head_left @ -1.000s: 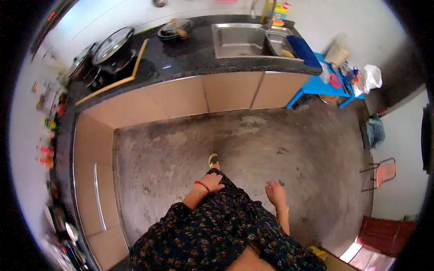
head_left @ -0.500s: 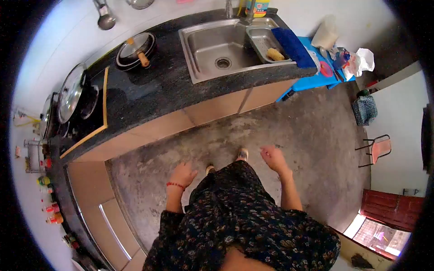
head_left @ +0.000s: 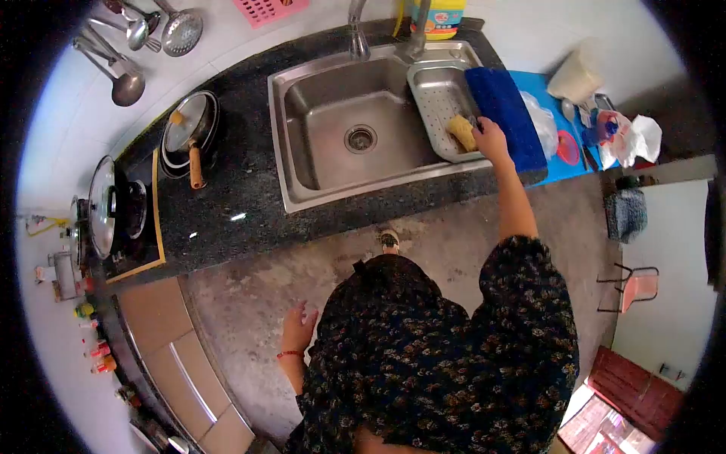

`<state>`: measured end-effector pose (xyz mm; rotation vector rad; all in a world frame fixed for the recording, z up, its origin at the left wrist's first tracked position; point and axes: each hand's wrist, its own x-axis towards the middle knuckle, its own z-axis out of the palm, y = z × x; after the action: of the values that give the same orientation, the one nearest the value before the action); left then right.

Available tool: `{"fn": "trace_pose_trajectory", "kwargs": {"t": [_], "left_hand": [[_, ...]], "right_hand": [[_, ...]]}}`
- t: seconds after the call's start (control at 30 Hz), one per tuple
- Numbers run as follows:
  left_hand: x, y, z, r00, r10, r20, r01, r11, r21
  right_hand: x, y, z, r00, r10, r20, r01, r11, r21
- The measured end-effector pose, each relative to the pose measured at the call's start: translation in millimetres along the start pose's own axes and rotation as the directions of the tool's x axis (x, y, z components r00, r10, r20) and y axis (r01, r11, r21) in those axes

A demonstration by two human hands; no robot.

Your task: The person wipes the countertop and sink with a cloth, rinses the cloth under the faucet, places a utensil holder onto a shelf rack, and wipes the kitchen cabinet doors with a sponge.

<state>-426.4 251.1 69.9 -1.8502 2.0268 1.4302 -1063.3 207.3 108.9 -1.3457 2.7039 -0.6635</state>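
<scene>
My right hand (head_left: 491,141) reaches over the front right of the sink, fingers closed at the right side of a yellow sponge (head_left: 460,133). The sponge is in the perforated steel drain tray (head_left: 432,102) at the right end of the sink (head_left: 333,121); the fingertips are partly hidden. A dark blue cloth (head_left: 510,113) lies on the counter just right of this hand. My left hand (head_left: 300,327), with a red bracelet at the wrist, hangs low beside my body over the floor, holding nothing, fingers loosely apart.
A lidded pan (head_left: 189,132) stands on the black counter (head_left: 227,219) left of the sink. Ladles (head_left: 128,87) hang on the wall. The faucet (head_left: 358,34) and a yellow jug (head_left: 439,19) are behind the sink. A blue table (head_left: 571,170) holds bags and utensils; a chair (head_left: 639,291) stands right.
I have come nearer the counter. My right hand has moved from beside my body up to the sponge, which looks turned more upright. My left hand stays low.
</scene>
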Motion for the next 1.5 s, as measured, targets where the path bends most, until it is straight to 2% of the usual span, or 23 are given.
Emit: {"fn": "trace_pose_trajectory", "kwargs": {"t": [0.07, 0.13, 0.23, 0.27, 0.37, 0.4, 0.5, 0.57, 0.63, 0.7, 0.73, 0.77, 0.83, 0.87, 0.97, 1.03, 1.1, 1.13, 1.23, 1.27, 1.37, 1.43, 1.5], "left_hand": [[6, 21, 6, 0.994, -0.095, 0.061, 0.095, 0.995, 0.003], [-2, 60, -4, 0.998, -0.068, 0.014, 0.066, 0.989, 0.129], [-18, 79, -19, 0.997, -0.033, -0.071, 0.045, 0.985, 0.168], [-18, 88, -21, 0.994, -0.025, -0.105, 0.041, 0.988, 0.152], [-21, 109, -27, 0.975, -0.216, -0.046, 0.220, 0.945, 0.241], [-24, 97, -21, 0.987, -0.143, -0.069, 0.154, 0.967, 0.201], [-20, 103, -12, 0.986, -0.159, -0.058, 0.167, 0.971, 0.171], [-9, 85, -1, 0.993, -0.078, -0.091, 0.093, 0.982, 0.166], [-5, 74, 1, 0.994, -0.036, -0.108, 0.054, 0.984, 0.171], [13, 45, 8, 0.991, -0.118, -0.061, 0.117, 0.993, -0.028], [17, 45, 3, 0.992, -0.118, -0.034, 0.117, 0.993, -0.019], [18, 60, -7, 0.993, -0.117, -0.007, 0.117, 0.993, -0.010], [21, 91, -31, 0.998, -0.040, 0.049, 0.029, 0.976, 0.218], [24, 91, -37, 0.998, -0.025, 0.050, 0.013, 0.975, 0.221], [37, 84, -50, 0.997, 0.063, 0.034, -0.069, 0.965, 0.252], [45, 67, -59, 0.987, 0.159, 0.020, -0.157, 0.932, 0.326], [48, 55, -65, 0.987, 0.140, 0.084, -0.163, 0.880, 0.447], [47, 51, -70, 0.986, 0.125, 0.114, -0.166, 0.845, 0.509], [46, 34, -75, 0.984, 0.132, 0.118, -0.171, 0.878, 0.447], [40, 39, -80, 0.988, 0.109, 0.106, -0.146, 0.880, 0.452], [32, 46, -88, 0.995, 0.060, 0.076, -0.089, 0.870, 0.485], [38, 50, -84, 0.996, 0.054, 0.072, -0.084, 0.846, 0.527], [43, 74, -76, 0.997, -0.069, 0.042, 0.037, 0.853, 0.521]], "right_hand": [[40, 13, 24, 0.986, 0.041, 0.164, -0.029, 0.997, -0.070], [71, 31, 57, 0.932, 0.072, 0.356, -0.009, 0.984, -0.176], [56, 21, 84, 0.922, 0.298, 0.246, -0.254, 0.948, -0.193], [56, 24, 92, 0.905, 0.310, 0.290, -0.241, 0.938, -0.251], [31, 6, 93, 0.898, 0.314, 0.307, -0.201, 0.915, -0.349], [29, -1, 88, 0.905, 0.313, 0.287, -0.195, 0.907, -0.373], [43, 12, 97, 0.914, 0.208, 0.349, -0.138, 0.967, -0.216], [60, 16, 101, 0.941, 0.209, 0.267, -0.256, 0.954, 0.157], [66, 2, 89, 0.947, 0.203, 0.249, -0.312, 0.762, 0.567], [64, -32, 44, 0.905, 0.108, 0.411, -0.422, 0.349, 0.837], [61, -47, 25, 0.887, 0.032, 0.460, -0.461, 0.099, 0.882], [56, -55, 16, 0.881, -0.020, 0.472, -0.473, -0.026, 0.881], [43, -71, 1, 0.877, -0.127, 0.464, -0.480, -0.272, 0.834], [34, -92, -12, 0.896, -0.224, 0.384, -0.444, -0.388, 0.808], [10, -137, -39, 0.884, -0.368, 0.289, -0.458, -0.555, 0.695], [-4, -154, -47, 0.904, -0.335, 0.266, -0.423, -0.615, 0.666], [-15, -167, -53, 0.919, -0.277, 0.281, -0.394, -0.697, 0.599], [-15, -164, -51, 0.920, -0.273, 0.280, -0.391, -0.681, 0.620], [-8, -139, -31, 0.927, 0.065, 0.368, -0.270, -0.565, 0.779], [-4, -136, -37, 0.900, 0.160, 0.404, -0.289, -0.474, 0.832], [34, -100, -41, 0.932, 0.135, 0.337, -0.264, -0.383, 0.885], [68, -81, -54, 0.927, 0.227, 0.299, -0.235, -0.271, 0.934], [112, -66, -65, 0.936, 0.288, 0.205, -0.154, -0.190, 0.970]]}}
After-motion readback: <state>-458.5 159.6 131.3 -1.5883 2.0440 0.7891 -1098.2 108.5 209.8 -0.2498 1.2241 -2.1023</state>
